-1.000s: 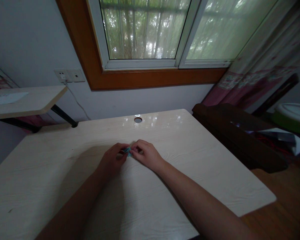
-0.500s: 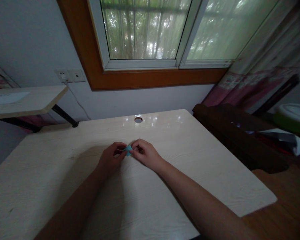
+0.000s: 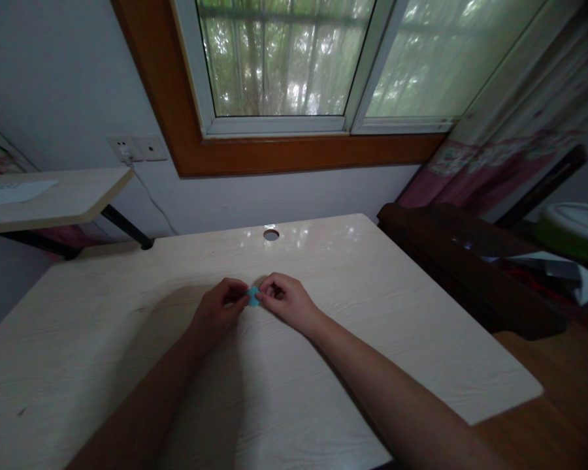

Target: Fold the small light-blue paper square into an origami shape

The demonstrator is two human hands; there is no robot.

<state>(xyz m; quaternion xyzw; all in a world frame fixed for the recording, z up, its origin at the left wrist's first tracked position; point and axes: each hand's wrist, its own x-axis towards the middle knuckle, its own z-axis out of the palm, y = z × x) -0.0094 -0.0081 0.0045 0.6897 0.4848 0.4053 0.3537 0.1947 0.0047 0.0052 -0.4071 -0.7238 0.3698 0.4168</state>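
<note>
A small turquoise piece point(image 3: 253, 296), which looks like folded paper, is pinched between my two hands over the middle of the desk point(image 3: 294, 365). My left hand point(image 3: 221, 304) grips its left edge between thumb and fingertips. On the other side, the thumb and forefinger of my right hand point(image 3: 285, 299) are closed on its right edge. My fingertips cover parts of the piece, so its full shape is hidden.
A round cable hole point(image 3: 271, 235) lies near the desk's far edge. At the left stands a raised shelf point(image 3: 93, 202) on black legs, a sheet of paper point(image 3: 19, 192) on it. Dark wooden furniture point(image 3: 451, 274) flanks the right edge. A window point(image 3: 284, 65) is behind.
The turquoise piece now sits flatter and shows a more even outline between my fingertips. Both hands have barely shifted.
</note>
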